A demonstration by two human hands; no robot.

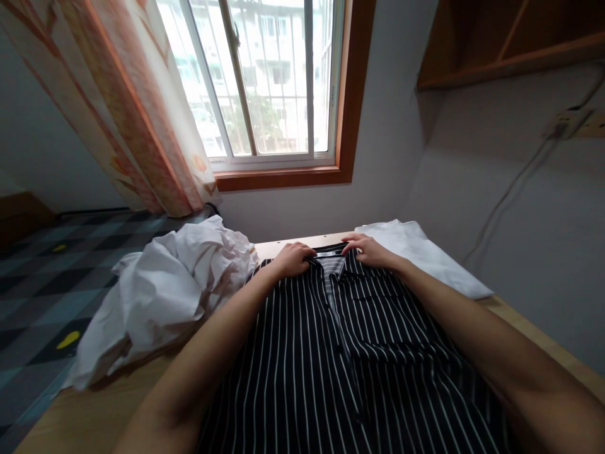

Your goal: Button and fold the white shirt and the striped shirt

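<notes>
A black shirt with thin white stripes (302, 340) lies spread out, its collar end away from me and its front opening running down the middle. At the left side of the collar, my left hand (293, 258) is closed with its fingertips on the fabric. My right hand (370, 251) grips the other side of the collar, thumb and fingers bent around the cloth. Between the two hands the neck opening shows the lighter inner side of the fabric. Wrinkles cross the shirt's right half.
Crumpled white cloth (161, 284) is heaped on the left of the wooden table (118, 410). Flatter white cloth (416, 252) lies at the back right by the wall. A checked bed (28, 296) adjoins on the left. Beyond are a curtain (137, 107) and a window (278, 82).
</notes>
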